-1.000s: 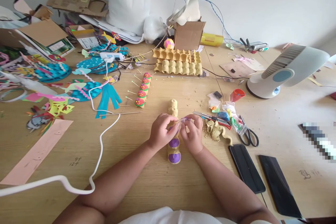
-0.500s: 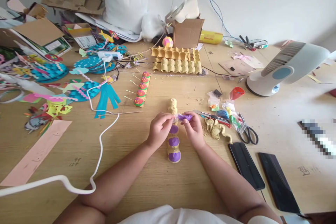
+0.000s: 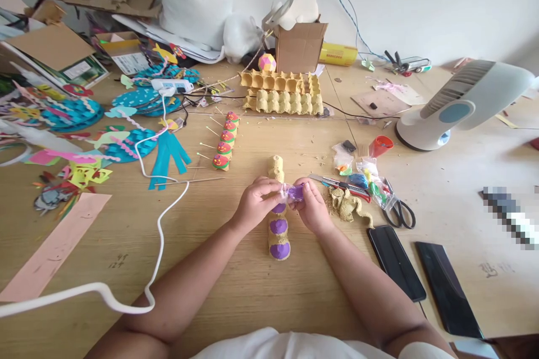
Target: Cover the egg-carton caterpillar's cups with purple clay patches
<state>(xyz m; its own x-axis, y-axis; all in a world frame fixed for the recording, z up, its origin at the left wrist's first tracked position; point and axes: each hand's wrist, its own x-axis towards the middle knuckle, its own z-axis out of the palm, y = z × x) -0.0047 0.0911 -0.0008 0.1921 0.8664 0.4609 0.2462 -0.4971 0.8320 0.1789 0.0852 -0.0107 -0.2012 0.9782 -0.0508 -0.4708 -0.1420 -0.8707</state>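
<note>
Wooden tabletop (image 3: 219, 291) carries the lot, and the egg-carton strip (image 3: 278, 239) sits mid-table, running away from the near edge with its close end set well in from it. Progress-wise I'd call it about half covered: three bumps toward the near edge have purple on top, the ones at the far end are bare tan pulp, and I can't tell what's up with the bit under the hands. Purple caps look domed and fairly even, with rough tan showing around and between them. Both hands are over the strip, close but not pressed together: right hand (image 3: 312, 205) grips a little clear bag (image 3: 284, 193) with purple stuff (image 3: 297, 193) in it, left hand (image 3: 257, 202) pinches the see-through end.
</note>
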